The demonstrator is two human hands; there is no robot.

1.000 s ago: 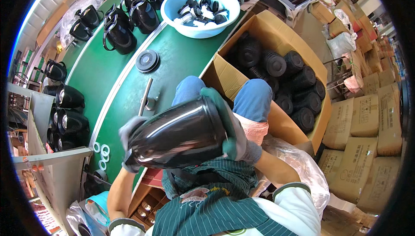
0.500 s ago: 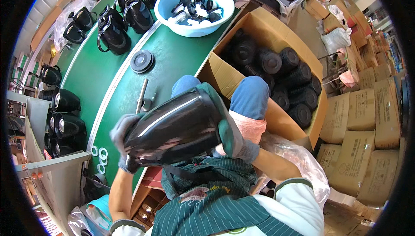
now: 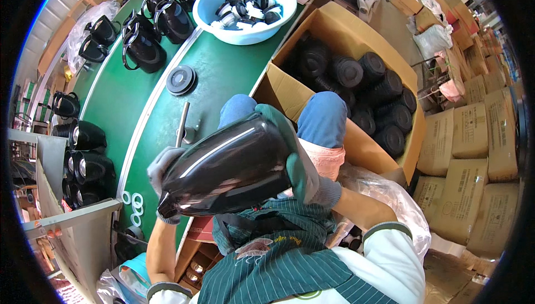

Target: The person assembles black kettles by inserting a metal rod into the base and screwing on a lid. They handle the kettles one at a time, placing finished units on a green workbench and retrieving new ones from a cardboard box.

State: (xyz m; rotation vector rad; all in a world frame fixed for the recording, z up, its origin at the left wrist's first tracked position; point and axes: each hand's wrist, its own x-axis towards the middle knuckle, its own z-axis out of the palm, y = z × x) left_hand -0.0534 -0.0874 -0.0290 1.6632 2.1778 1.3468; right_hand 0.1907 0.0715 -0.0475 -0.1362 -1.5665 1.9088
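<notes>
A glossy black jug lies on its side across my lap, tilted so its right end is higher. My left hand, in a grey glove, is closed around the narrower left end, where a small pointed spout shows. My right hand, in a green and grey glove, grips the wide right end. Its fingers are partly hidden behind the jug. Just beyond my left hand, a metal rod stands up from the green table. Black round discs lie stacked farther off.
A light blue basin holds black and white caps. On my right, an open carton contains several black ribbed cylindrical parts. More black jugs stand at the far left. White rings lie near the table's left side. Stacked cartons line the right.
The jug has turned slightly in my hands, and the spout at its left end now shows more clearly. Both hands keep hold of the same ends. The view has shifted a little.
</notes>
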